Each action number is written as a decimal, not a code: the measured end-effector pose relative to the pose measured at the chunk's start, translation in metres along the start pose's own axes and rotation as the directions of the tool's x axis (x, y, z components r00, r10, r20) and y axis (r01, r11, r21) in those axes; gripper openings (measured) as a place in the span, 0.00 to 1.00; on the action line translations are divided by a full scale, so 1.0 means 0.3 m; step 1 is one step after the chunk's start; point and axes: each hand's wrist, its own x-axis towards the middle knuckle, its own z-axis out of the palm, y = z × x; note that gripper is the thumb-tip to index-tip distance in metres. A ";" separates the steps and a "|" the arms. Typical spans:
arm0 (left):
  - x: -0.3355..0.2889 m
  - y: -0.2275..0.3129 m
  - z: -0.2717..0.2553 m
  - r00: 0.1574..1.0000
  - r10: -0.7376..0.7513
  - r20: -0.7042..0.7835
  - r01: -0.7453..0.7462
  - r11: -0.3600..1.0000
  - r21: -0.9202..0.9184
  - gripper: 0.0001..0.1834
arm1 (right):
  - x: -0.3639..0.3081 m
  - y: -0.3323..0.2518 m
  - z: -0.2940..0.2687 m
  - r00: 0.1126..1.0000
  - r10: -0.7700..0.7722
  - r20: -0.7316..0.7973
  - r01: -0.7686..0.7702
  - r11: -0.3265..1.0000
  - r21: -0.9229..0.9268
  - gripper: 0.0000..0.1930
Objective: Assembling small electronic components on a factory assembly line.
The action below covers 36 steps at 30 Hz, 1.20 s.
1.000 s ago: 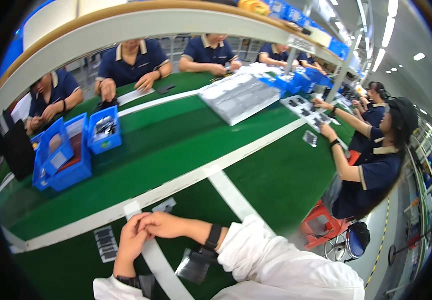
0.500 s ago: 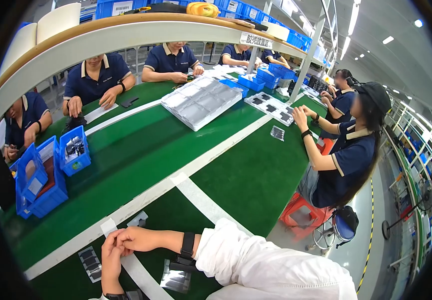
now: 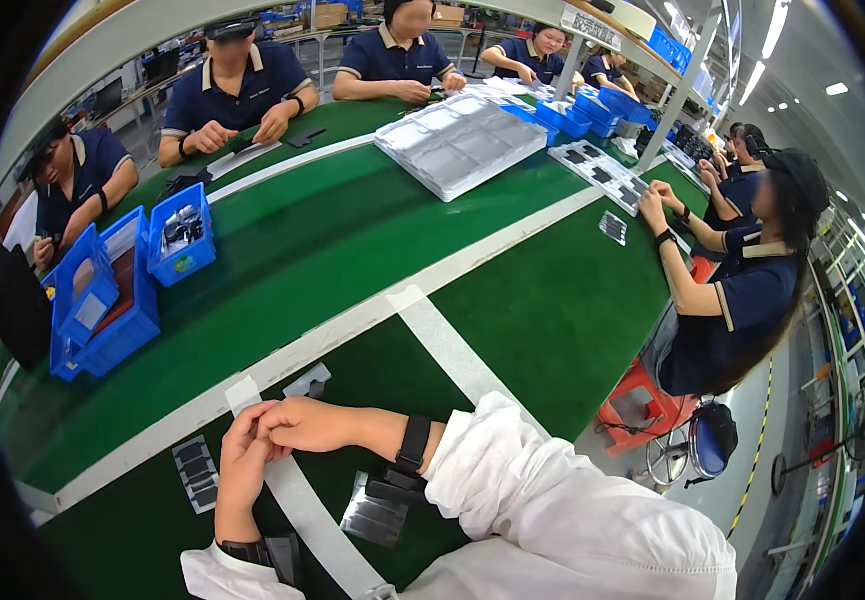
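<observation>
My left hand (image 3: 242, 458) and my right hand (image 3: 304, 424) meet fingertip to fingertip above a white strip (image 3: 302, 508) lying on the green table. Both sets of fingers are pinched closed; whatever they hold is hidden or too small to make out. Left of my left hand lies a clear sheet with dark rectangular pieces (image 3: 195, 474). A shiny sheet bearing dark pieces (image 3: 374, 514) rests beneath my right forearm. Just beyond my right hand is a small grey-and-clear piece (image 3: 310, 381). Dark bands circle both wrists.
Blue bins (image 3: 117, 325) stand at the left; one smaller blue bin (image 3: 181, 235) holds dark parts. A stack of silvery trays (image 3: 452, 150) sits farther back. Co-workers in navy shirts work across the table and at the right, one beside a white sheet of dark pieces (image 3: 600, 175).
The whole view has shifted, so the table and people sit farther right and higher in the picture. My hands stay pinched together over the white strip.
</observation>
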 end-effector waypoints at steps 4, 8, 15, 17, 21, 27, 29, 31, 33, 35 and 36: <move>-0.017 -0.018 -0.026 0.998 -0.057 -0.021 0.057 0.998 -0.018 0.23 | 0.004 -0.018 0.016 1.000 0.010 0.010 -0.009 0.997 -0.073 0.08; -0.004 -0.017 -0.014 0.999 0.003 -0.039 -0.001 0.999 0.052 0.21 | -0.009 -0.025 0.009 0.999 -0.035 0.006 0.035 0.987 -0.155 0.08; -0.006 -0.011 -0.002 0.999 -0.016 -0.045 0.018 0.999 0.043 0.22 | -0.009 -0.021 0.007 1.000 -0.022 0.004 0.022 0.997 -0.074 0.08; -0.013 -0.014 -0.013 0.999 -0.026 -0.035 0.027 0.999 0.027 0.22 | -0.005 -0.018 0.015 1.000 0.008 0.013 -0.007 0.998 -0.058 0.08; -0.005 -0.010 -0.010 0.999 -0.031 -0.035 0.031 0.999 0.008 0.22 | -0.007 -0.019 0.015 1.000 0.016 -0.004 -0.016 0.998 -0.053 0.08; 0.005 -0.022 -0.011 1.000 -0.023 0.006 0.023 0.999 -0.033 0.23 | -0.010 -0.021 0.007 0.999 -0.011 -0.036 0.008 0.997 -0.082 0.07; -0.001 -0.034 -0.013 0.998 0.064 0.001 -0.064 0.998 0.020 0.23 | -0.004 -0.013 0.009 1.000 -0.015 -0.022 0.014 0.998 -0.060 0.05; -0.003 -0.030 -0.009 0.998 0.062 -0.001 -0.062 0.998 0.016 0.23 | 0.005 -0.003 0.007 1.000 -0.025 -0.013 0.024 0.998 -0.054 0.05; -0.007 -0.007 0.007 0.999 0.041 -0.024 -0.041 0.999 0.000 0.23 | 0.003 0.002 -0.002 0.998 -0.062 0.020 0.064 0.994 -0.094 0.05; -0.006 -0.010 -0.015 1.000 0.028 0.000 -0.028 1.000 -0.005 0.22 | 0.004 -0.001 0.006 0.999 -0.052 0.002 0.052 0.998 -0.046 0.06; -0.007 -0.013 -0.023 1.000 0.013 0.021 -0.013 1.000 -0.008 0.21 | 0.002 -0.001 0.010 0.999 -0.042 -0.013 0.042 0.999 0.006 0.06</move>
